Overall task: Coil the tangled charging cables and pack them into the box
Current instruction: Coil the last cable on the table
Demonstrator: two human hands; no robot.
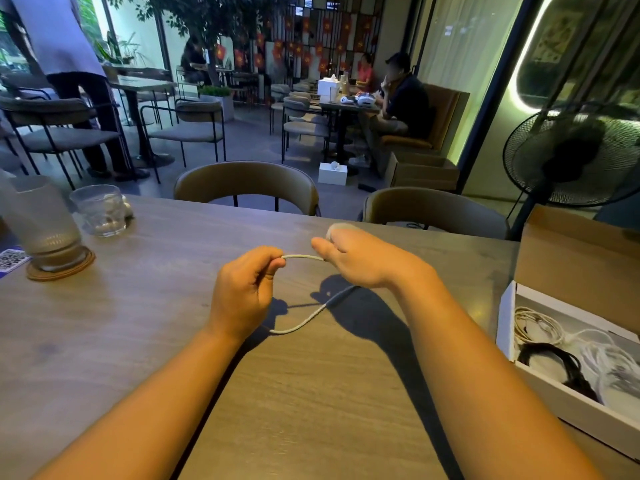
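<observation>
A pale braided cable [301, 257] is held above a wood-grain table [311, 393] between a person's two bare hands. The left hand [242, 289], fingers curled in, pinches the cable between thumb and forefinger. A short taut stretch runs from there to the right hand [363, 261], where the thumb clamps it against the fingers. That hand's back faces the camera. A blurred pale round shape at its fingertips may be wound turns of the same cable, though the view is too soft to be sure. Below the hands, a slack length of the cable drops from under the right palm and curves down toward the left wrist, casting a dark shadow on the tabletop.

At the table's right edge, well apart from the hands, sits an open white box [505, 327] with its brown lid [581, 258] raised behind it. Inside lie a cream cable [533, 323], a black cable [561, 365] and a white cable [609, 358].

At far left, a tall glass [41, 223] stands on a round coaster [62, 271]. A smaller glass [98, 209] sits beside it and a QR-code card [12, 259] lies at the edge. Two curved chairs [246, 181] face the table's far side, and a black standing fan [571, 157] is at right.
</observation>
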